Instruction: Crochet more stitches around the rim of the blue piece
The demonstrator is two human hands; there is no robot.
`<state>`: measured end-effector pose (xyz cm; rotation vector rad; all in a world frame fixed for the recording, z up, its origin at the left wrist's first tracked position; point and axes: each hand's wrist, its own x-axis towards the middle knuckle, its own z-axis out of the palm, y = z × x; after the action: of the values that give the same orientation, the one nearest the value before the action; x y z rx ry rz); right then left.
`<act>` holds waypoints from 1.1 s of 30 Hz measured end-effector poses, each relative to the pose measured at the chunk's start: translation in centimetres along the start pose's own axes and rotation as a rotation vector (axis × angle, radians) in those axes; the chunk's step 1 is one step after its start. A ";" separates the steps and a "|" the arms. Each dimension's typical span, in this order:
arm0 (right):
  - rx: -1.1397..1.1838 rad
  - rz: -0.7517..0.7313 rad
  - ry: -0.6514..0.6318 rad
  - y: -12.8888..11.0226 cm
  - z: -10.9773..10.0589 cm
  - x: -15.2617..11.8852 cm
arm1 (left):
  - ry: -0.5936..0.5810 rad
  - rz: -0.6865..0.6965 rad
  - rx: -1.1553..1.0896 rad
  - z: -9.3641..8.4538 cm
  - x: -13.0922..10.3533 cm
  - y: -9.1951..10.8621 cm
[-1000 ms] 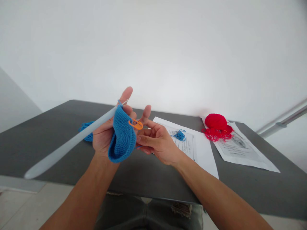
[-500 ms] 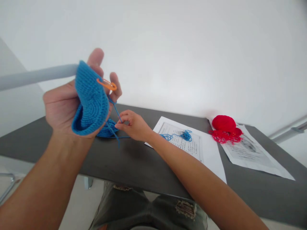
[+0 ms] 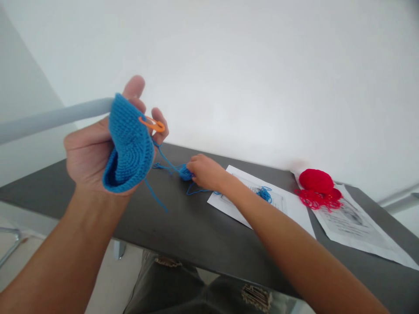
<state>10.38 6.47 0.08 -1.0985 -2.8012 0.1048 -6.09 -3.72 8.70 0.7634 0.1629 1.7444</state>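
Observation:
In my raised left hand (image 3: 87, 161) is a cupped blue crochet piece (image 3: 132, 135), folded over, with its fingers curled behind it. An orange stitch marker (image 3: 155, 125) is clipped to its edge. One blue strand runs from the fingers down toward the table, and a loose tail (image 3: 156, 196) hangs below the piece. On the table, my right hand (image 3: 206, 170) closes over a small ball of blue yarn (image 3: 186, 172); its fingertips are partly hidden. A grey bar (image 3: 59, 117) reaches the piece from the left; whether my hand touches it I cannot tell.
The dark table (image 3: 183, 231) stands against a white wall. Right of centre lies a printed sheet (image 3: 297, 213) with a blue yarn tangle (image 3: 264, 194) on it. Farther right, a red yarn ball (image 3: 316, 181) with loose strands rests on another printed sheet (image 3: 369, 235).
My right hand has let the strand go from its pinch and moved right with the blue yarn ball, away from my left hand. The view has shifted slightly; my left hand keeps its hold.

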 end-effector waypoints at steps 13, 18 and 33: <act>0.645 0.199 0.349 -0.3 -1.8 -11.5 | -0.096 -0.235 -0.074 -0.8 -1.5 -7.6; 1.004 0.150 0.503 -3.8 -0.5 -11.2 | -0.073 -0.278 -0.039 -1.2 -1.8 -9.1; 0.896 0.338 0.557 -2.2 2.1 -13.9 | -0.005 -0.356 0.118 -2.9 -1.0 -9.2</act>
<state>18.64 -4.65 -3.04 -1.0878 -1.7284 0.8368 -0.17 -0.83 1.62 0.7725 0.3782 1.4033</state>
